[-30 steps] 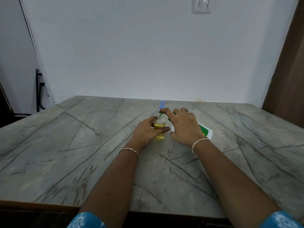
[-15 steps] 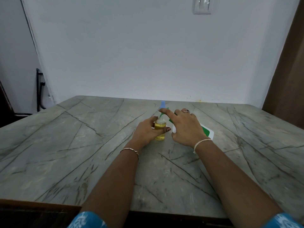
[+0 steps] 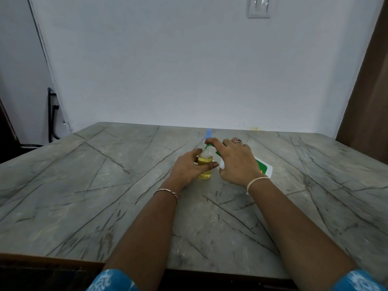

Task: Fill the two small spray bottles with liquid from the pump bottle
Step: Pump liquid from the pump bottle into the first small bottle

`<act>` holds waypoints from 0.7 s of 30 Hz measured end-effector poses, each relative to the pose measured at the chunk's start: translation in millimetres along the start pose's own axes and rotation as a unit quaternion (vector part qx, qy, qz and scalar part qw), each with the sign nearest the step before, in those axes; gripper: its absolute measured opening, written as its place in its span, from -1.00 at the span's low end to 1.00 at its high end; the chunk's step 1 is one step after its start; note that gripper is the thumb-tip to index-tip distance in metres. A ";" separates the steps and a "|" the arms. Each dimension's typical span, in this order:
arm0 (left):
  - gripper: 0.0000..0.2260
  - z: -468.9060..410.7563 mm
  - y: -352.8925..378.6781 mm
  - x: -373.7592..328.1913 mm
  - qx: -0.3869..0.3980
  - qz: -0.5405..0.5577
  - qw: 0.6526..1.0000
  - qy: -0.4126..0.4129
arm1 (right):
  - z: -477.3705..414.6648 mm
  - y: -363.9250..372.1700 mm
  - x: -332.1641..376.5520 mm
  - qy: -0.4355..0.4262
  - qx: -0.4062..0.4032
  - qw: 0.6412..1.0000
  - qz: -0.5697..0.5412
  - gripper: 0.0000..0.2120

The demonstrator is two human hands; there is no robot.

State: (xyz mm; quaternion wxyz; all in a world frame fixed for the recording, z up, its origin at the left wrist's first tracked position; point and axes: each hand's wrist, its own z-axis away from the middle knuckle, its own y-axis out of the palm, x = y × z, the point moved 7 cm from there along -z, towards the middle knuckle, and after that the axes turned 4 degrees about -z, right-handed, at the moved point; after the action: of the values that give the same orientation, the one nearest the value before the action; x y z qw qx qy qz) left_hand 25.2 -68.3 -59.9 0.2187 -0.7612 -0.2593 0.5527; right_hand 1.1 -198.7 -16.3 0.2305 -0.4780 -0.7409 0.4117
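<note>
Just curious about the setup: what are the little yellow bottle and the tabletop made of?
The small bottle looks clear plastic or glass: yellow liquid shows through. The table looks like grey stone, perhaps marble: dark veins cross it.

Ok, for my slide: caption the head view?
Left hand steadies a small bottle of yellow liquid; right hand grips the pump bottle.

- Left hand (image 3: pixel 189 166) grips a small spray bottle (image 3: pixel 205 164) of yellow liquid, upright on the marble table (image 3: pixel 105 185).
- Right hand (image 3: pixel 237 162) holds the tilted pump bottle (image 3: pixel 265 168) (mostly hidden), forefinger on its green pump.
</note>
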 end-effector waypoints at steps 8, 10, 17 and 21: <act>-0.32 1.1 -0.8 -1.7 0.002 0.003 1.000 -0.004 | 1.4 -0.7 0.3 -0.005 0.009 1.000 0.015 -0.13; -0.33 -0.1 0.2 -0.9 0.005 0.000 1.000 -0.003 | 0.5 0.7 -0.4 0.001 0.008 1.000 0.014 -0.18; -0.28 -1.1 0.0 0.8 0.006 -0.007 1.000 -0.007 | -4.3 1.7 3.3 0.005 -0.012 0.999 0.030 -0.24; -0.27 -0.6 -0.5 0.0 0.003 -0.005 1.000 -0.007 | -1.8 1.2 2.8 -0.003 -0.016 0.999 0.042 -0.22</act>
State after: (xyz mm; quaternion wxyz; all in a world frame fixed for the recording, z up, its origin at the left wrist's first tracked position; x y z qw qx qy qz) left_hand 25.7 -68.0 -59.3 0.2225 -0.7554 -0.2629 0.5574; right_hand 1.9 -195.3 -16.5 0.2035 -0.5112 -0.7272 0.4105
